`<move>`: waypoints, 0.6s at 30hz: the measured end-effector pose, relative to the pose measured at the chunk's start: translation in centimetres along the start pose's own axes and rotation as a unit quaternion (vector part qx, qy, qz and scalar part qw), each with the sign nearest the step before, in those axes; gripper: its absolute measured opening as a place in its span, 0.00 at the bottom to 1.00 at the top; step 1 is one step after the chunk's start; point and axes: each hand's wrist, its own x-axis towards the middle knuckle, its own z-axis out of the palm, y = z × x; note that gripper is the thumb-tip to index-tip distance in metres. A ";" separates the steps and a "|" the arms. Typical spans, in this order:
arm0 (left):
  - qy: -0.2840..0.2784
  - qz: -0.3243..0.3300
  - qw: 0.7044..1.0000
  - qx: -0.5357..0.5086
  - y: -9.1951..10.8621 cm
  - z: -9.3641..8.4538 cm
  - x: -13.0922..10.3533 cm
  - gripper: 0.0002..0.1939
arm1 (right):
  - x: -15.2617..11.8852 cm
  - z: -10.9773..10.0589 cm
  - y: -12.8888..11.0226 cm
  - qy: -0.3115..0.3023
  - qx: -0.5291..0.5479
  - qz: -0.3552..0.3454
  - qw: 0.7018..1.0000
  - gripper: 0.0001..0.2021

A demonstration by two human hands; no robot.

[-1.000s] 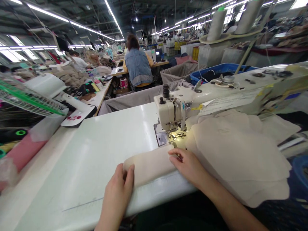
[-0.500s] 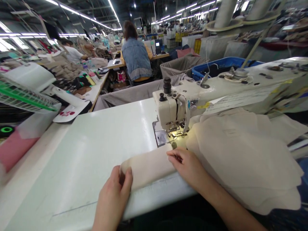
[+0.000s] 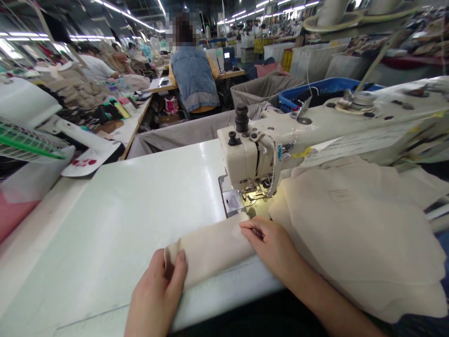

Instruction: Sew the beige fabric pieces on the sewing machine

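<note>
Pinching beige fabric (image 3: 213,248) beside sewing machine (image 3: 242,161) — with left hand (image 3: 152,295) at end farther from it, right hand (image 3: 275,245) nearer. Likely light, floppy — best held at both ends.

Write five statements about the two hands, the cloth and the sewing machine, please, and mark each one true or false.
1. The left hand holds one end of the beige strip. True.
2. The larger beige pieces are left of the machine's head. False: the larger beige pieces lie to its right.
3. The right hand is at the strip's end nearer the sewing machine. True.
4. The needle area is unlit. False: yellowish light falls on the needle area.
5. A blue basket stands beyond the machine. True.
</note>
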 end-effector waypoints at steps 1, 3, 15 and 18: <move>0.000 -0.005 1.000 -0.002 0.1 0.0 -0.1 0.18 | 0.0 0.0 0.0 -0.001 -0.005 -0.003 1.000 0.09; 0.008 -0.014 1.000 -0.004 0.2 0.1 -0.3 0.18 | 0.0 0.0 0.0 -0.003 -0.011 -0.009 1.000 0.09; -0.012 -0.017 1.000 0.009 0.1 0.2 0.0 0.18 | -0.1 0.1 0.0 -0.002 -0.025 -0.029 0.999 0.10; -0.020 -0.019 1.000 0.015 0.0 0.2 0.2 0.17 | 0.0 0.0 0.0 0.001 -0.040 -0.021 0.999 0.10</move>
